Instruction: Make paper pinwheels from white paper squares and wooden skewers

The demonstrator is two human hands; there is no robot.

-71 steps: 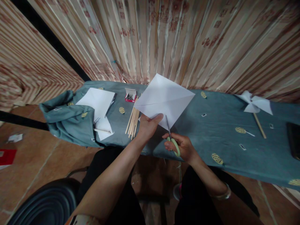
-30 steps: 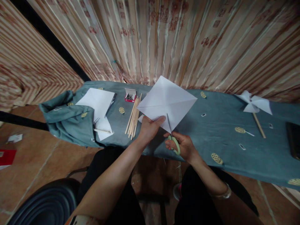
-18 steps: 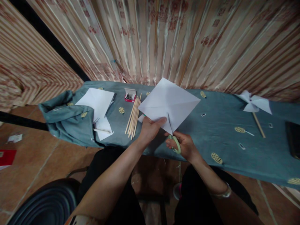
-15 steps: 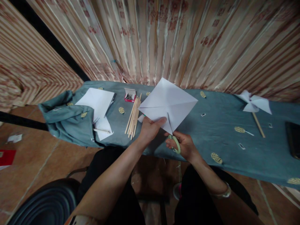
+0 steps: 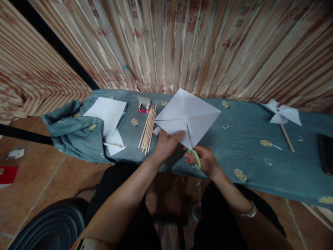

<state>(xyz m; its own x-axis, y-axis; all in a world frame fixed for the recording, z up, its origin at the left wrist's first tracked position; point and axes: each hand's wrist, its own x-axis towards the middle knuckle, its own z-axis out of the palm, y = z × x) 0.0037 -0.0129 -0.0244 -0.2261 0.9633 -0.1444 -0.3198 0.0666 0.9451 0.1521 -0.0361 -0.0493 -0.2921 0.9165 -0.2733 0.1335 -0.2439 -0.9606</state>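
Observation:
A square sheet of white paper (image 5: 192,107) with crossing fold lines is held up over the table, turned like a diamond. One slit runs in from its left corner. My left hand (image 5: 168,144) pinches its lower left edge, thumb on top and fingers beneath. In my right hand (image 5: 205,159) are scissors (image 5: 197,160) with pale green handles. Their blade lies in a cut that runs from the paper's near corner toward the middle. Just left of the paper lies a bundle of wooden sticks (image 5: 148,130).
A small red and white box (image 5: 144,105) of metal pins stands behind the sticks. Further left are white papers (image 5: 106,111) and a pen (image 5: 113,144). A finished paper pinwheel (image 5: 282,113) on a stick and a dark phone-like object (image 5: 325,154) lie at right. A pleated curtain (image 5: 182,45) hangs behind.
The paper and both hands have shifted very slightly to the right. The scissors still sit in the near-corner cut, and both grips look the same.

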